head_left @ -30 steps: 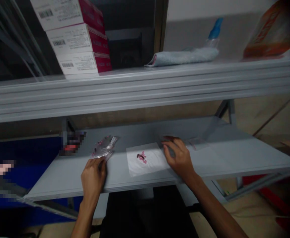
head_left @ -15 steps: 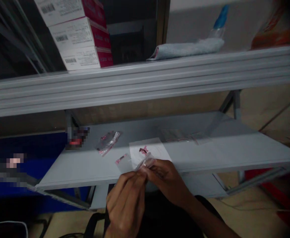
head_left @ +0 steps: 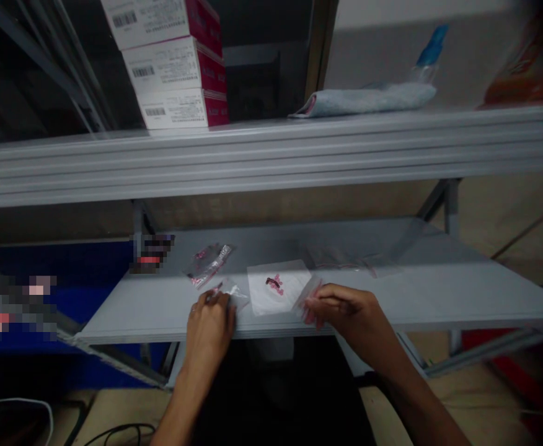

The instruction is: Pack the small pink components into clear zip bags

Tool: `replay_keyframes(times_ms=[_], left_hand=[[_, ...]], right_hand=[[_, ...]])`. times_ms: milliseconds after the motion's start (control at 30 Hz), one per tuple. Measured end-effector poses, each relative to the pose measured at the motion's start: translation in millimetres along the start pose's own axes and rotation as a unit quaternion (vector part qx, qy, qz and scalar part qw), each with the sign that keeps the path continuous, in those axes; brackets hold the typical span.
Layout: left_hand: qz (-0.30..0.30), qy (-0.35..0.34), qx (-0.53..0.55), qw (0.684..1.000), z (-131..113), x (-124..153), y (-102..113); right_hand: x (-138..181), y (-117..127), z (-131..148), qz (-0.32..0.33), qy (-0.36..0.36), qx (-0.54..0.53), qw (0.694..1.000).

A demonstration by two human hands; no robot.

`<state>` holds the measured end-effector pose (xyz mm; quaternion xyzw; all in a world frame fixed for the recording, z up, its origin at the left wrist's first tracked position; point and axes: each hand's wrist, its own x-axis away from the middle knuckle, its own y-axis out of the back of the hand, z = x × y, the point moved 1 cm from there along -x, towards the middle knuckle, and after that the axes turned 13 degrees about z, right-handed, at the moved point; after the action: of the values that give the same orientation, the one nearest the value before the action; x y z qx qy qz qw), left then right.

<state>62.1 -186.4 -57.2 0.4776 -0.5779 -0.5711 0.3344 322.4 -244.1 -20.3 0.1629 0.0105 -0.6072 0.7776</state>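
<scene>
My left hand (head_left: 211, 325) reaches over the left part of the shelf, its fingers bent onto a small clear plastic bag (head_left: 237, 295). The fingertips cover part of what is inside that bag. Pinched in my right hand (head_left: 343, 306) is another clear plastic bag (head_left: 305, 298), held at the right edge of a white paper sheet (head_left: 266, 300). Small pink pieces (head_left: 278, 286) and a dark strip (head_left: 271, 282) lie on the sheet between my hands. Beyond my left hand lies a larger clear zip bag (head_left: 211, 263) with pink pieces inside.
More clear bags (head_left: 336, 259) lie flat at the back right of the grey shelf (head_left: 420, 279). Above it runs a metal ledge (head_left: 262, 155) bearing stacked pink-and-white boxes (head_left: 173, 108), a folded cloth (head_left: 369, 101) and a blue-topped bottle (head_left: 432, 49). A blurred-out object sits at the shelf's left end.
My hands, together over the sheet before, have parted. The left went to the small bag on the left; the right moved rightward with its bag. The view has shifted slightly.
</scene>
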Motion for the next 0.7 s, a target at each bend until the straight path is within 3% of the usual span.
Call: replay_keyframes(times_ms=[133,233,333,467,700], left_hand=[[-0.068,-0.039,0.111,0.991,-9,5,22],[0.007,-0.097,0.291,0.952,-40,21,41],[0.084,-0.106,0.375,0.917,-65,33,44],[0.103,-0.121,0.401,0.902,-72,33,33],[0.143,-0.153,0.375,0.903,-67,29,38]], right_hand=[[-4,-11,-4,0.055,-0.003,-0.004,0.998],[-5,-25,-8,0.077,-0.014,-0.024,0.997],[-4,-39,-12,0.110,-0.024,-0.083,0.990],[-3,-47,-18,0.136,-0.037,-0.130,0.981],[-4,-41,-24,0.162,-0.024,-0.036,0.986]])
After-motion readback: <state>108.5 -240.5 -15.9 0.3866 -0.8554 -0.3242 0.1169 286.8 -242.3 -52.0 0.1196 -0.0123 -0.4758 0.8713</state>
